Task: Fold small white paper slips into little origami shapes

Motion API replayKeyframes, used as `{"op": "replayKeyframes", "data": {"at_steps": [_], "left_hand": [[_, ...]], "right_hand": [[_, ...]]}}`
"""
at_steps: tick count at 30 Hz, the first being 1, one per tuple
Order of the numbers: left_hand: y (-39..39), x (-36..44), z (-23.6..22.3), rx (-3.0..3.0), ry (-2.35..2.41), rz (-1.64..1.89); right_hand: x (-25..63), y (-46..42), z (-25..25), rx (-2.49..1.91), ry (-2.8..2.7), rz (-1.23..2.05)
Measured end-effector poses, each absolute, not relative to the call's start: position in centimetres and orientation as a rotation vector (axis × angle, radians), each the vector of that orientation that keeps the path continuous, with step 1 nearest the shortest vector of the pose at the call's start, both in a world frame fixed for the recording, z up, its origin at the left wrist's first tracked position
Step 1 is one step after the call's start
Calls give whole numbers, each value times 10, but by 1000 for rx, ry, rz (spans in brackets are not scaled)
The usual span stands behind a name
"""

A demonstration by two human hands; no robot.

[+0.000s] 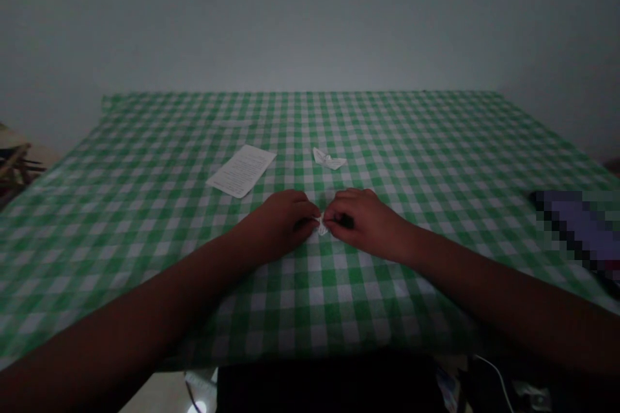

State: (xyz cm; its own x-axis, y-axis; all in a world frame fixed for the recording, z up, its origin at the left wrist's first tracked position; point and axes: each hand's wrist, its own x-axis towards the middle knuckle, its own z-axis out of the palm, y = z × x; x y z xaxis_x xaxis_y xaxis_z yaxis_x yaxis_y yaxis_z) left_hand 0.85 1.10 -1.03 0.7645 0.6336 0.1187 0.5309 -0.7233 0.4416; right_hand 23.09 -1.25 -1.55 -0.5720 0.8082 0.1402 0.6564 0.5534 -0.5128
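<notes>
1. Woven green-and-white gingham cloth (pixel 145 161) covers the table (pixel 436 116), its checks faintly rumpled.
2. A rectangular printed paper sheet (pixel 241 171) lies flat, its small text unreadable.
3. A folded white paper shape (pixel 329 159) rests just beyond the hands.
4. The left hand (pixel 278 222) and right hand (pixel 365 222) — fingers curled, almost meeting — pinch a small folded white paper (pixel 321 226) between them.

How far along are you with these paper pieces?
One piece looks done: a folded white paper piece lies on the green gingham tablecloth. In hand: the left hand and right hand pinch a small white paper piece. Left: a printed paper sheet lies untouched.
</notes>
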Motion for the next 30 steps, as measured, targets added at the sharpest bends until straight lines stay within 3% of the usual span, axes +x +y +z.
{"op": "replayKeyframes", "data": {"at_steps": [11, 30], "left_hand": [[0, 13, -1, 2707, 1016, 285], [4, 13, -3, 2644, 997, 246]], "right_hand": [[225, -17, -18, -1285, -2422, 471], [233, -9, -13, -1118, -2458, 619]]}}
